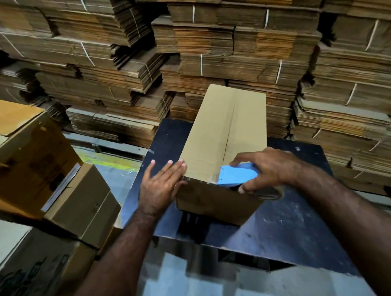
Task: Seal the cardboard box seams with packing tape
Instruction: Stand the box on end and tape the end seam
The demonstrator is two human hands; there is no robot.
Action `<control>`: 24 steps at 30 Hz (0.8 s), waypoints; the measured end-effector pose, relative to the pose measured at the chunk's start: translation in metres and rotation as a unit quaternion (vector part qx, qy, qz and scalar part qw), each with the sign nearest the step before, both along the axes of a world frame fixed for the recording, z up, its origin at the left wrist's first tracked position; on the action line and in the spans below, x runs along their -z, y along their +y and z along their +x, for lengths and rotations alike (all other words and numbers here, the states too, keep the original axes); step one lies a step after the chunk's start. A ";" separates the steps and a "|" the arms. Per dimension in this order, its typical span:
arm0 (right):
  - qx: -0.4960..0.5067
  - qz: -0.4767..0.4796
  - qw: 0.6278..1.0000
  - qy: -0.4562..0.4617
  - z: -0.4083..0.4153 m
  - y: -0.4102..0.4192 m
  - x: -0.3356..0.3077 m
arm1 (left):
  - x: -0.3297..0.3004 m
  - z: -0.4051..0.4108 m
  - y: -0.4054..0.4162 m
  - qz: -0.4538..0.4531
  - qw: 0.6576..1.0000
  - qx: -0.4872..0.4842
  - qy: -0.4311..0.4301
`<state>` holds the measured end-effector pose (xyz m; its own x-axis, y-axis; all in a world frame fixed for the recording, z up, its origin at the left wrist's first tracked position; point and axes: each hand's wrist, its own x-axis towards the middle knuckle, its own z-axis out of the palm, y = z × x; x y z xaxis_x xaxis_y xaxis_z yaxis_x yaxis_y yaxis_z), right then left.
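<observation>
Stacked bundles of flat cardboard (226,49), tied with white straps, fill the whole background like a wall. Below them stands a dark table (298,218), scuffed with pale marks, and to its left sit other boxes (34,164), one with its flaps open. On the table rests the box (221,131) being sealed, flaps closed, its long axis running away from the person and leaning slightly right; the centre seam (229,127) follows that same line and no tape is visible along most of it. The left hand (160,186) lies flat against the box's near left corner, fingers straight and spread, bracing it. The right hand (271,170) curls round a blue tape dispenser (235,175) set on the near end of the seam, with the roll partly hidden under the palm. A short shiny strip seems to start at the near edge, though blur makes that uncertain. From here the likely trouble is drift: if the dispenser is pulled off the seam's line, the tape will cover one flap and miss the gap. The box could also slide on the smooth table if the bracing hand lets up, and uneven pressure would leave wrinkles or a loose start on the front face.
</observation>
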<state>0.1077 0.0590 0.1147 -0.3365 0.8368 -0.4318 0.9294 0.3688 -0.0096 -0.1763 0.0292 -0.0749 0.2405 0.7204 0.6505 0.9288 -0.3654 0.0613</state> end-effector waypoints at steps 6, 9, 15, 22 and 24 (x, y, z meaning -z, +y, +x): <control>-0.012 0.003 1.000 -0.027 -0.015 0.007 0.007 | -0.006 0.000 0.004 -0.029 1.000 0.001 0.011; -0.007 0.004 1.000 -0.027 -0.013 0.005 0.009 | -0.016 0.008 0.005 -0.046 0.999 0.006 0.028; -0.006 0.013 0.999 -0.038 -0.015 0.006 0.009 | -0.022 0.051 0.011 -0.084 0.991 0.085 0.058; -0.023 0.019 0.999 -0.026 0.009 0.003 0.010 | -0.007 0.042 0.020 -0.045 0.991 0.114 0.050; 0.000 -0.003 1.000 -0.030 0.028 0.002 0.007 | -0.007 0.042 0.021 -0.043 0.991 0.119 0.038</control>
<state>0.1357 0.0607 0.1080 -0.3103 0.8337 -0.4568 0.9282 0.3695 0.0438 -0.1344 0.0502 -0.0682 0.4563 0.6902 0.5616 0.8206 -0.5705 0.0344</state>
